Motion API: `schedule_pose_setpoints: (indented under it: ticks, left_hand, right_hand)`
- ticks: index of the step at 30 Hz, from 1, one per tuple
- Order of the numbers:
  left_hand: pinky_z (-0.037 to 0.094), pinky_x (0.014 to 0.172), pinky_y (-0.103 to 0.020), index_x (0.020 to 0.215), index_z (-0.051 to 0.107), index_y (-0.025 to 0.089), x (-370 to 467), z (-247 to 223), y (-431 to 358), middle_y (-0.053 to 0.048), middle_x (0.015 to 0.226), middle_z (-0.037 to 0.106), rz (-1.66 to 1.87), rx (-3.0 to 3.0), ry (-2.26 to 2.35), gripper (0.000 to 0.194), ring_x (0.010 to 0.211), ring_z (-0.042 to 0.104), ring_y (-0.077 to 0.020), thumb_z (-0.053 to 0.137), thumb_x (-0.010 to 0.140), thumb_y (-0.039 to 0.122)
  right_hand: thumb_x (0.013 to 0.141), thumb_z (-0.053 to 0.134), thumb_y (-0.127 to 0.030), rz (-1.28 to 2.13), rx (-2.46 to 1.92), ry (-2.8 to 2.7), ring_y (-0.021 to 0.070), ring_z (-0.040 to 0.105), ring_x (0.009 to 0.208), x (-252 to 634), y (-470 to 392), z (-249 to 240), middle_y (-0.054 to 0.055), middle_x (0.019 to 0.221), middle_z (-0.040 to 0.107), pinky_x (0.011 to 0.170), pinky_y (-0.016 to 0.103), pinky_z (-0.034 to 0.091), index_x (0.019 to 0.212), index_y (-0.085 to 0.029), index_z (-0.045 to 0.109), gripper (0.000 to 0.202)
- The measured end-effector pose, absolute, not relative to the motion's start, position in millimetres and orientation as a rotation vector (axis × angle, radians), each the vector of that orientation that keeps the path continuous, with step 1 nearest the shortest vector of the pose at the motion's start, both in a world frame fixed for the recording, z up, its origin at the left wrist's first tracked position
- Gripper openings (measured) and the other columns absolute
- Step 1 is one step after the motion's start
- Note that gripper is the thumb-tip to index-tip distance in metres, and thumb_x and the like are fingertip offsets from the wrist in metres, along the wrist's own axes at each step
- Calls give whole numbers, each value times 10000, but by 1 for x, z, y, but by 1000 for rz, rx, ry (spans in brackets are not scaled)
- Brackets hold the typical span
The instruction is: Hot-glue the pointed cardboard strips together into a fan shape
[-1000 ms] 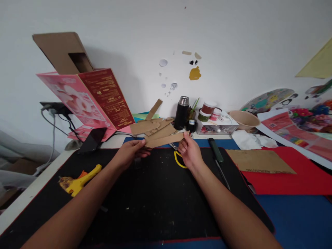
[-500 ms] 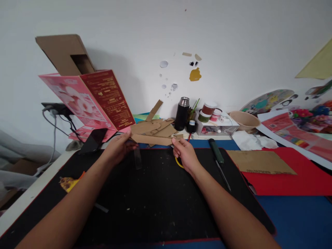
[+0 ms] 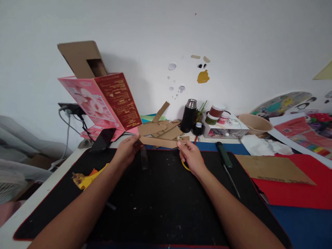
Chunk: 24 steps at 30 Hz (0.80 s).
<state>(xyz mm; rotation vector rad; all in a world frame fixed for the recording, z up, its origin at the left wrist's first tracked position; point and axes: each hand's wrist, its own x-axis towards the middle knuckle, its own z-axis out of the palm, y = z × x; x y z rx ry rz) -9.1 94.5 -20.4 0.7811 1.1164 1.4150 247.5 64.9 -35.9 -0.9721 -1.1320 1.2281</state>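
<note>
From my head view, the cardboard strip sits between the hands, long axis left to right, right end a touch lower in view. Neither hand is nearer; both are on it. Left hand pinches the left end, thumb against fingers; right hand pinches toward the right end, fingers curled in. No visible gap at either grip; the far side of the fingers is hidden from me.

Relative to the hands: strip bridges them, roughly across the far edge of the black mat, in front of the cardboard pile. Can't tell if it touches the pile. Clear strip shows just below the left hand, contact unclear. Yellow loop is beside the right hand, partly covered by it.
</note>
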Motion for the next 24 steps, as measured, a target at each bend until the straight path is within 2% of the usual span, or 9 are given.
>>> schedule_pose_setpoints:
  ticks: [8, 11, 17, 24]
  left_hand:
    - [456, 516, -212, 725, 683, 130, -7, -21, 93, -18, 643, 661, 1467, 820, 1100, 343, 548, 583, -112, 869, 688, 416]
    - [458, 524, -216, 733, 682, 132, -8, -22, 94, -11, 627, 653, 1472, 816, 1097, 345, 547, 582, -114, 865, 692, 422]
    - [457, 503, -208, 754, 695, 127, -13, -22, 96, -27, 640, 676, 1466, 800, 1081, 337, 527, 584, -113, 848, 718, 426]
    - [535, 558, -213, 828, 711, 126, -12, -29, 98, -58, 739, 719, 1441, 692, 1068, 264, 611, 651, -131, 776, 838, 381]
  right_hand:
    - [806, 787, -491, 1242, -957, -1083, 75, 329, 359, 244, 65, -37, -98, 431, 397, 408, 232, 175, 885, -183, 698, 330]
    - [814, 782, -503, 1284, -923, -1054, 79, 329, 368, 243, 64, -36, -110, 436, 365, 406, 223, 215, 901, -190, 683, 339]
    - [834, 753, -561, 1349, -860, -997, 91, 409, 399, 244, 64, -35, -81, 456, 436, 423, 215, 288, 777, -202, 602, 394]
    - [787, 801, -546, 1274, -898, -954, 69, 343, 376, 244, 67, -39, -112, 458, 356, 396, 211, 252, 788, -199, 621, 390]
